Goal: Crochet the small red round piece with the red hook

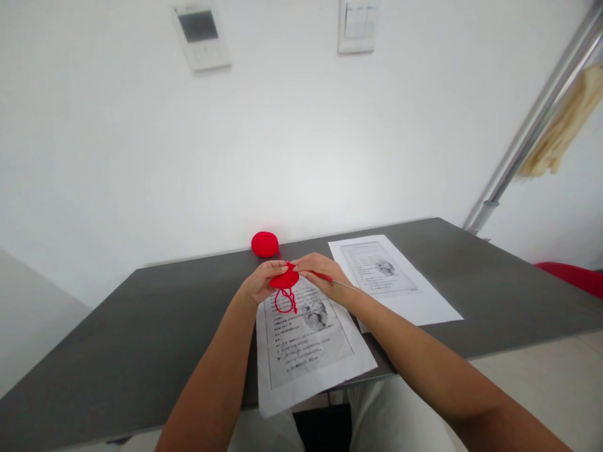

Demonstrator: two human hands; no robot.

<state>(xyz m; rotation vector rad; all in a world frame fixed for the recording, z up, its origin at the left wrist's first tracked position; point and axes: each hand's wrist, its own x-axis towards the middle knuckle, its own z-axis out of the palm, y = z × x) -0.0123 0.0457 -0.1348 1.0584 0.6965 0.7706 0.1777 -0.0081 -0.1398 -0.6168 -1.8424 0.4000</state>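
My left hand [262, 280] is closed on a small red crochet piece [284, 279], holding it just above a printed sheet [306, 342]. A loop of red yarn [284, 305] hangs down from the piece. My right hand [325, 274] pinches a thin crochet hook [336, 282] with a red grip; its tip meets the red piece. A strand of yarn runs back to a red yarn ball [264, 243] lying near the far edge of the dark grey table [141, 339].
A second printed sheet [391, 279] lies to the right of my hands. A metal pole [532, 125] with pale cloth rises at the right. A red chair [572, 276] shows past the table's right edge. A white wall is close behind.
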